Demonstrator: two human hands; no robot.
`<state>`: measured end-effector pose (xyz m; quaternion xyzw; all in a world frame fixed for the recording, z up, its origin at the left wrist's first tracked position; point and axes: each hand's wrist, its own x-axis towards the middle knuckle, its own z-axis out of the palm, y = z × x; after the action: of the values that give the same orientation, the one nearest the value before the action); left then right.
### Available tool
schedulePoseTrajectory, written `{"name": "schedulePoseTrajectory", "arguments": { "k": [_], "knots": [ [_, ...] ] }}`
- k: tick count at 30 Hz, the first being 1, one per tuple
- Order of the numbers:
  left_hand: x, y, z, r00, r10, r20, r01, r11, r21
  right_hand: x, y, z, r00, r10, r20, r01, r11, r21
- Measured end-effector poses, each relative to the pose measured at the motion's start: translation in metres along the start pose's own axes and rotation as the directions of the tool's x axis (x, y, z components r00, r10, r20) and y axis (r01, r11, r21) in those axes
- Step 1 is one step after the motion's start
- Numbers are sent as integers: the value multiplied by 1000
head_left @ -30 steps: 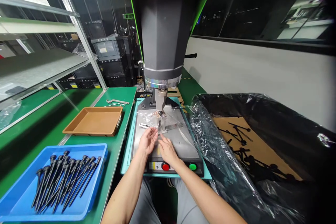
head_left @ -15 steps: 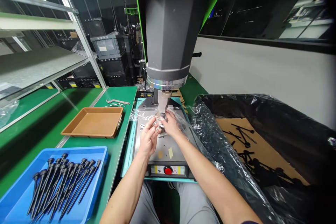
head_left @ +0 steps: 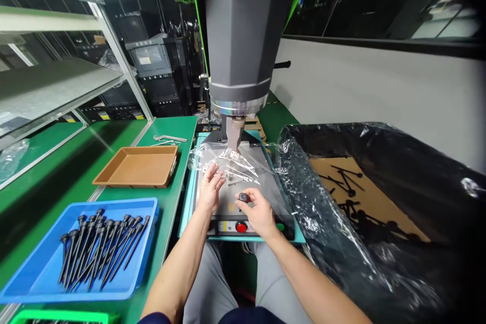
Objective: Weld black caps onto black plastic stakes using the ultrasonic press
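A grey press machine [head_left: 237, 35] stands over a metal base plate [head_left: 243, 190] covered by a crumpled clear plastic sheet [head_left: 228, 159]. My left hand [head_left: 210, 188] rests on the plate's left part with fingers loosely apart, touching the plastic. My right hand [head_left: 258, 212] is closed, pinching a small black-headed part [head_left: 243, 196] just above the plate's front, near the red button [head_left: 241, 227]. A blue tray [head_left: 45, 288] at the lower left holds several black pins [head_left: 100, 248].
An empty brown tray [head_left: 136, 167] sits on the green bench, with a metal wrench [head_left: 169, 138] behind it. At the right, a cardboard box lined with black plastic [head_left: 379, 172] holds several black pins. Metal shelving [head_left: 56, 81] rises at the left.
Both hands were at the fixture under the press head; now my right hand has drawn back toward the front holding a black-headed part, and my left hand has lowered onto the plate.
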<state>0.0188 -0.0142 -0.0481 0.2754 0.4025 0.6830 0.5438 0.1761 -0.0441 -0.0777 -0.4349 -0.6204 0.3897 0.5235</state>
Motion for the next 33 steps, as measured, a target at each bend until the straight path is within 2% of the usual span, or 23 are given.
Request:
{"name": "schedulePoseTrajectory", "arguments": {
  "k": [3,5,7,9,12,14,16,20,28,33],
  "knots": [
    [-29,-13,-11,989,-60,-133,72,994,87,-25,-15,-5,999,-34,-22,35,999,37],
    [-51,-22,-17,984,-58,-166,81,987,140,-31,-22,-6,997,-68,-30,69,997,33],
    [-73,-29,-21,994,-16,-105,36,979,200,-35,-25,-7,996,-85,-23,86,995,42],
    [-91,-33,-22,999,41,12,-43,960,277,-39,-25,-5,995,-102,-12,103,993,59],
    [-109,-33,-21,980,81,182,-149,905,397,-47,-24,-2,993,-116,1,116,991,71],
    [-116,-31,-19,960,103,262,-215,868,448,-52,-23,0,994,-110,7,109,992,64],
    [-119,-30,-18,946,141,293,-274,833,482,-56,-24,1,994,-105,12,104,992,70],
    [-124,-31,-17,940,181,289,-314,791,525,-62,-25,1,995,-101,12,100,990,95],
    [-136,-29,-26,934,230,274,-348,766,541,-72,-28,6,997,-74,28,68,985,158],
    [-142,-27,-38,955,200,221,-294,755,586,-76,-39,12,995,-10,97,-25,936,351]
  ]
}}
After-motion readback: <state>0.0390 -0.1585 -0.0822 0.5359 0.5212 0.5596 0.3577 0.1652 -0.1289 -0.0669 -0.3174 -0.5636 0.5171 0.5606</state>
